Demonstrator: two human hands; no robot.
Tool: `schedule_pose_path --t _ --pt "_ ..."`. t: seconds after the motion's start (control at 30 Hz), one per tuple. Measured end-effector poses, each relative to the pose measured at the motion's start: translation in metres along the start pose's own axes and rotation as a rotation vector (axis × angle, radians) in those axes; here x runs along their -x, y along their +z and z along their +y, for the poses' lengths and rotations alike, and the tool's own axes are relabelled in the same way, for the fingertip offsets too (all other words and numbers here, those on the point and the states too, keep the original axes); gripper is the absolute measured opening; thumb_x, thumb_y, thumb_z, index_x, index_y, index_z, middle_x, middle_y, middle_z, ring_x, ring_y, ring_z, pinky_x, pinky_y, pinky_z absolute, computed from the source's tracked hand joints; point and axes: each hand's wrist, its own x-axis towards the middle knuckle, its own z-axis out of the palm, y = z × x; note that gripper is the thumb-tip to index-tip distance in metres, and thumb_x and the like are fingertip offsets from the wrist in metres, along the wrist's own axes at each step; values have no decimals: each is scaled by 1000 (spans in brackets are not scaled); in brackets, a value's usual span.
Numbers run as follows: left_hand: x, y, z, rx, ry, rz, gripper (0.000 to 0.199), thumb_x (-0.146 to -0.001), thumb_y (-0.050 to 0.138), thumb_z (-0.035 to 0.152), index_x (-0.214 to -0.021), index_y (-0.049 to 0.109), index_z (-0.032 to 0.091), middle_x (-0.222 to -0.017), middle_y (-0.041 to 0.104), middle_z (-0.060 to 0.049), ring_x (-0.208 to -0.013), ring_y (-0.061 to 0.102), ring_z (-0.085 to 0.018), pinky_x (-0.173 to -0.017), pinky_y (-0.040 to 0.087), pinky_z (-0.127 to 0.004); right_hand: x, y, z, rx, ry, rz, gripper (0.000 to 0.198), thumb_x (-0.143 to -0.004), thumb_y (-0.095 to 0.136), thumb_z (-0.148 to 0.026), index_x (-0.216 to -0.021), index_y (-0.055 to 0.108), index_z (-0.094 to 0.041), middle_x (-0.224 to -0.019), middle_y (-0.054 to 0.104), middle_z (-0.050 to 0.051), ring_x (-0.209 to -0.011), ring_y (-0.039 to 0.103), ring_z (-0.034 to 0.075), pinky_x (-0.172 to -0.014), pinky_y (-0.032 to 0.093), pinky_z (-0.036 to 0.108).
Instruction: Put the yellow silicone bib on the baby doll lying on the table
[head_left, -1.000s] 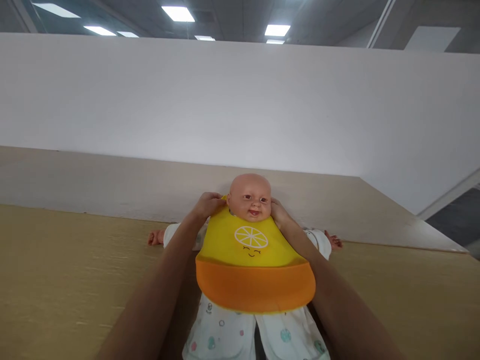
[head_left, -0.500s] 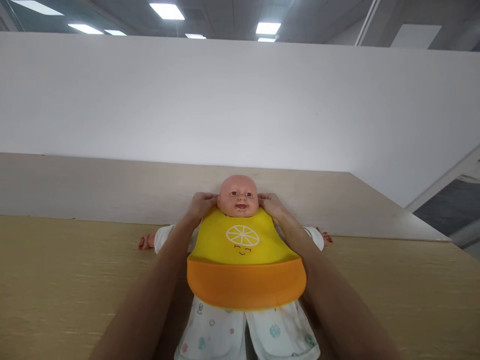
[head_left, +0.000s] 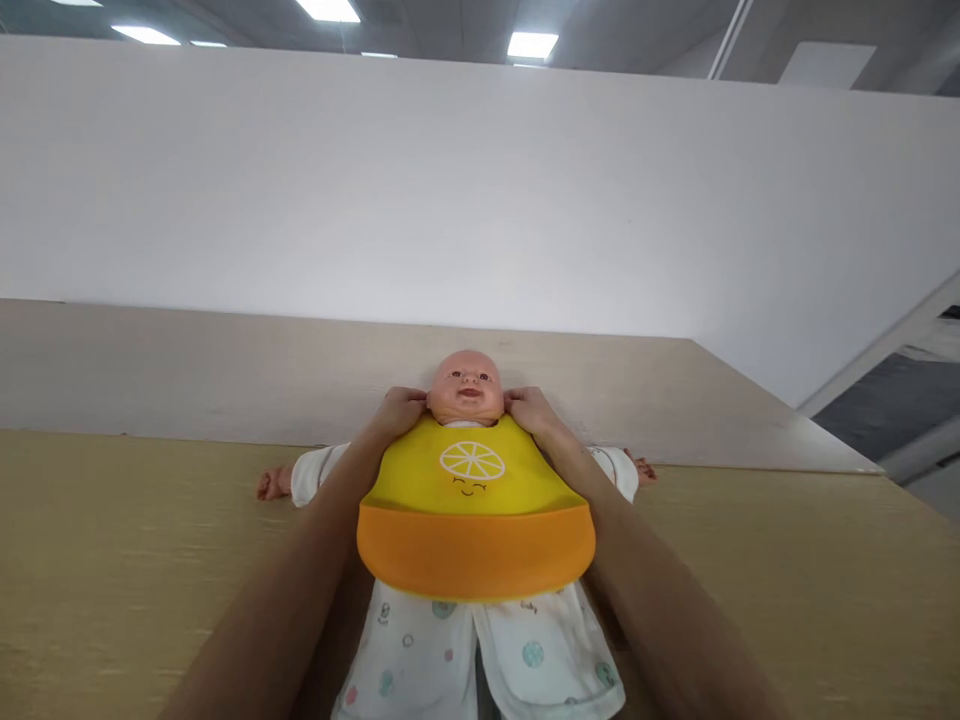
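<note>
A baby doll (head_left: 466,378) lies on its back, arms spread wide, in white clothes with a small coloured print. Over its chest lies a yellow bib (head_left: 420,465) with a white citrus slice, a smiling face and an orange catch pocket (head_left: 476,555). On the left of the doll's neck, my left hand (head_left: 401,410) is closed on an upper end of the bib. My right hand (head_left: 529,408) pinches the other upper end on the opposite side. Both sets of fingertips are partly hidden beside the doll's head, so the bib's fastening cannot be seen.
The doll rests on a wooden table (head_left: 135,570), its head on a paler board strip (head_left: 187,370) at the back. A white partition (head_left: 480,200) rises behind. The table's right edge slants away toward a grey floor area.
The view has tilted down slightly. The doll's head looks tipped further back, and its neck and white collar now show above the bib. Both hands stay at the neck.
</note>
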Motion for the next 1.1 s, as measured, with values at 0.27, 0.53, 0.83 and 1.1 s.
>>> schedule_pose_path --t 0.27,0.53,0.83,1.1 --pt "10 -3 10 306 -198 38 9 -54 61 18 -60 66 14 -56 61 -2 -56 55 -15 -55 43 -24 14 -8 -1 -12 42 17 37 -62 48 -26 -91 62 -7 -72 61 2 -56 47 2 -55 32 11" --pt "62 -25 12 647 -216 -105 30 -54 75 23 -80 65 11 -72 67 -5 -62 60 -14 -55 47 -22 72 -27 -1 -321 78 -101 50 -59 60 -29 -107 55 -13 -89 62 4 -67 56 5 -60 43 15" --pt "85 -36 23 625 -141 -121 34 -49 80 24 -77 67 10 -74 68 -6 -67 61 -15 -63 48 -25 108 -34 -24 -303 97 -116 57 -50 68 -29 -102 55 -12 -89 62 6 -67 58 8 -59 45 15" --pt "74 -23 11 448 -128 32 35 -45 75 29 -73 66 12 -64 65 -3 -58 56 -13 -53 42 -23 87 -18 -11 -352 107 -12 60 -45 65 -30 -101 54 -11 -88 61 6 -69 58 9 -65 47 20"
